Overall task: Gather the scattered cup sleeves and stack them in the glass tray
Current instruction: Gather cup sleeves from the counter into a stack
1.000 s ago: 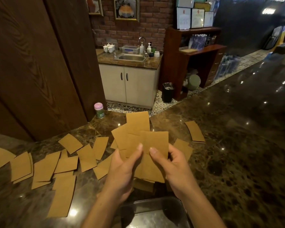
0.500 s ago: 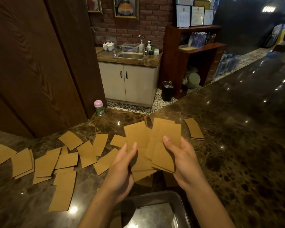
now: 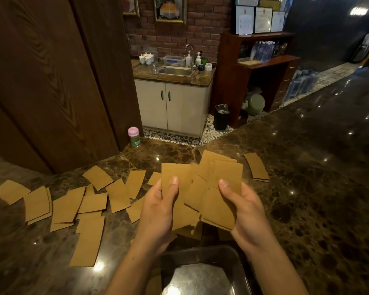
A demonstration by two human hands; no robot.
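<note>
Sleeves, brown card, lie loose across the dark marble counter (image 3: 307, 188): we count a dozen or so in the scattered spread (image 3: 73, 205) at left, many overlapping, one long piece (image 3: 87, 241) nearest us. Far behind them a pink-capped jar (image 3: 133, 136) stands by the wood panel.

Centre: both hands are raised above the counter, each gripping sleeves. Our left hand (image 3: 158, 211) pinches a small bunch (image 3: 175, 177), thumb on the front face, fingers behind. Just right of it our right hand (image 3: 241, 207) holds a thicker fan (image 3: 219, 188), thumb on top, edges uneven and splayed. The two bunches overlap at their inner edges. A few more sleeves lie on the counter under the hands, partly hidden.

Near edge, below the hands: the glass tray (image 3: 241, 265). We see no sleeves in it yet, though its lower part is out of frame.

Far right: a short tidy pile (image 3: 256, 167) sits apart from the rest.

Our reading: gathering step, squaring what is in hand. Next move likely calls for merging the two bunches, tapping the edges flush, then lowering the stack flat into the tray. Most of the left spread remains to be collected, so the task looks early.
</note>
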